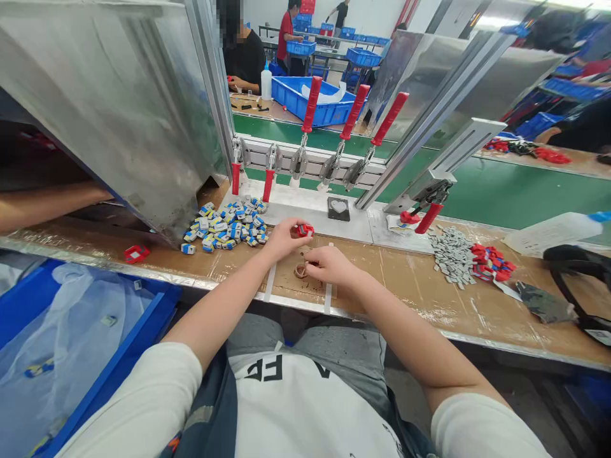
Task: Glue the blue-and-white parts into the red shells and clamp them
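Note:
My left hand (282, 240) pinches a small red plastic piece (305, 230) with pale details, shaped like a toy car body. It is held just above the bench, in front of the metal clamp base. Close beside it, my right hand (331, 264) is closed, fingertips down at a small round brown cup (300, 272) on a taped-down board. Whatever those fingertips grip is too small to tell. Left of my hands lies a heap of white, blue and yellow plastic pieces (228, 224). A dark block with a pale heart shape (338, 208) sits behind my hands.
Red-handled toggle clamps (311, 105) stand on a frame behind the bench. To the right lie small grey parts (451, 254), red and blue pieces (494, 262) and a white bottle (548, 234). A blue crate (143, 346) is at lower left; another red piece (137, 254) lies nearby. Co-workers are beyond.

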`<state>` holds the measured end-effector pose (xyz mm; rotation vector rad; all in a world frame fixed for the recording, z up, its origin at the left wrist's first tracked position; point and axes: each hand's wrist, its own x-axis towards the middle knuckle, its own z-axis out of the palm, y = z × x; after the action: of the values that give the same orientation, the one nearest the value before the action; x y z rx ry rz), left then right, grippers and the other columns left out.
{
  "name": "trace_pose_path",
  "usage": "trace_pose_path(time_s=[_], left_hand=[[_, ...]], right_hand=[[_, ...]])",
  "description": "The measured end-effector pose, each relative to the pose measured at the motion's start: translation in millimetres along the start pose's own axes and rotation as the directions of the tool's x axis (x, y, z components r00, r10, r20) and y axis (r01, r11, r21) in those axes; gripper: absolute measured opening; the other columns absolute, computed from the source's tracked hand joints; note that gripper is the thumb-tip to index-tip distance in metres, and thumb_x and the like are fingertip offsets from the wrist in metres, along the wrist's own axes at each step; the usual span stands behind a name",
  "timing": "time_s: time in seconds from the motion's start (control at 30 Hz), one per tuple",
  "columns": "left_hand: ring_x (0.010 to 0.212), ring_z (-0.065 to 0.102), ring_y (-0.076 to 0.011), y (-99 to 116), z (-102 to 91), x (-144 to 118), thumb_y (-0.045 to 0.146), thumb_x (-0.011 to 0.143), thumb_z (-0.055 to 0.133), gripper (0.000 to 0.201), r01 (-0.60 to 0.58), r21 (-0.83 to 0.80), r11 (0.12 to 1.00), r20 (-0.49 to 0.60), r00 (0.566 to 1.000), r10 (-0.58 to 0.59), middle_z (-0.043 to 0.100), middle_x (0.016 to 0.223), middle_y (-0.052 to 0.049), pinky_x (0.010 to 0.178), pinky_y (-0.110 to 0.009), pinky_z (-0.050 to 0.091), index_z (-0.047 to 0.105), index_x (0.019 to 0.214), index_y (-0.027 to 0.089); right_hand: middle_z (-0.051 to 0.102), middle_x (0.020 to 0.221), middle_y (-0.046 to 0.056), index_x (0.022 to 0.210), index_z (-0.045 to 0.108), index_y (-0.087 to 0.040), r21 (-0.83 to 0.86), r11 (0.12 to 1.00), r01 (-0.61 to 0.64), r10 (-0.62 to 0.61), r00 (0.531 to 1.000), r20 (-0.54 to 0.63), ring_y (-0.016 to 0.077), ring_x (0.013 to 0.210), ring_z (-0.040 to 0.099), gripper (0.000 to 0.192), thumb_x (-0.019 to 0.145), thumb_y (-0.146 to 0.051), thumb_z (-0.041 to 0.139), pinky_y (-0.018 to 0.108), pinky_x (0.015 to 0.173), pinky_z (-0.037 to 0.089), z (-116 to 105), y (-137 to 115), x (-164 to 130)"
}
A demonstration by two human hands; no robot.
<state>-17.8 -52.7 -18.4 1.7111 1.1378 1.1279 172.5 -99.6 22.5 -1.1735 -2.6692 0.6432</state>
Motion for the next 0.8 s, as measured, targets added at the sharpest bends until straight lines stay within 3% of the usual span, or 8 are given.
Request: trace_pose_path(time_s=[0.1, 0.2, 0.3, 0.37, 0.43, 0.53, 0.8], left_hand=[[0.094, 0.069, -0.0188, -11.2, 3.8, -1.4, 0.022, 0.078, 0.082, 0.033, -0.031, 0.03, 0.999, 0.063, 0.998, 0.029, 0.069, 0.11, -0.008, 0.089, -0.033, 0.058, 0.075, 0.11, 0.016], [0.09, 0.066, -0.0173, -15.7, 1.3, -4.4, 0.022, 0.078, 0.081, 0.031, -0.052, 0.073, 0.996, 0.119, 0.992, 0.044, 0.066, 0.107, -0.006, 0.084, -0.03, 0.057, 0.076, 0.109, 0.017], [0.087, 0.064, -0.0163, -14.4, -0.4, -3.8, 0.021, 0.076, 0.08, 0.031, -0.044, 0.089, 0.995, 0.151, 0.988, 0.03, 0.064, 0.106, -0.005, 0.08, -0.029, 0.056, 0.076, 0.107, 0.018], [0.086, 0.064, -0.0162, -12.0, -0.3, -3.2, 0.023, 0.077, 0.08, 0.031, -0.028, 0.074, 0.997, 0.161, 0.987, 0.016, 0.063, 0.108, -0.005, 0.08, -0.03, 0.056, 0.075, 0.107, 0.019], [0.085, 0.064, -0.0162, -9.5, 0.2, -3.3, 0.025, 0.078, 0.08, 0.031, -0.013, 0.057, 0.998, 0.161, 0.987, 0.004, 0.063, 0.11, -0.006, 0.079, -0.031, 0.056, 0.075, 0.108, 0.019], [0.083, 0.063, -0.0158, -6.7, 0.8, -4.2, 0.025, 0.078, 0.079, 0.03, -0.017, 0.07, 0.997, 0.163, 0.987, 0.006, 0.062, 0.109, -0.005, 0.076, -0.03, 0.056, 0.076, 0.107, 0.019], [0.081, 0.062, -0.0149, -3.5, 1.3, -4.7, 0.026, 0.078, 0.078, 0.03, -0.011, 0.087, 0.996, 0.166, 0.986, -0.004, 0.061, 0.108, -0.005, 0.072, -0.028, 0.055, 0.076, 0.107, 0.019]], right_hand=[[0.033, 0.056, -0.005, 0.059, 0.031, -0.022, 0.256, 0.966, -0.023, 0.056, 0.991, -0.123, 0.0118, 0.057, 0.032, 0.03, 0.081, -0.032, 0.049, 0.03, 0.061, 0.021, 15.7, 13.8, 0.2], [0.023, 0.057, -0.005, 0.057, 0.026, -0.024, 0.527, 0.85, -0.016, 0.194, 0.939, -0.283, 0.0115, 0.057, 0.026, 0.032, 0.079, -0.036, 0.046, 0.029, 0.06, 0.022, 28.3, 27.7, 1.0], [0.027, 0.055, -0.004, 0.054, 0.03, -0.024, 0.695, 0.719, 0.002, 0.408, 0.808, -0.426, 0.0123, 0.057, 0.028, 0.034, 0.079, -0.038, 0.048, 0.029, 0.059, 0.025, 31.6, 36.0, 2.7], [0.032, 0.056, -0.003, 0.055, 0.035, -0.024, 0.734, 0.68, 0.015, 0.509, 0.711, -0.486, 0.0134, 0.058, 0.032, 0.033, 0.081, -0.038, 0.05, 0.03, 0.059, 0.028, 29.9, 38.8, 4.4], [0.036, 0.058, -0.002, 0.057, 0.038, -0.024, 0.741, 0.672, 0.013, 0.55, 0.661, -0.511, 0.0143, 0.06, 0.034, 0.033, 0.084, -0.038, 0.051, 0.03, 0.061, 0.03, 27.7, 41.1, 6.5], [0.039, 0.059, -0.002, 0.059, 0.043, -0.023, 0.735, 0.678, 0.016, 0.55, 0.652, -0.522, 0.0147, 0.062, 0.037, 0.033, 0.087, -0.038, 0.052, 0.03, 0.062, 0.032, 26.6, 44.9, 10.0], [0.042, 0.059, -0.002, 0.059, 0.046, -0.022, 0.728, 0.686, -0.013, 0.531, 0.693, -0.488, 0.0141, 0.062, 0.039, 0.034, 0.088, -0.039, 0.052, 0.03, 0.063, 0.034, 29.2, 49.0, 14.7]])
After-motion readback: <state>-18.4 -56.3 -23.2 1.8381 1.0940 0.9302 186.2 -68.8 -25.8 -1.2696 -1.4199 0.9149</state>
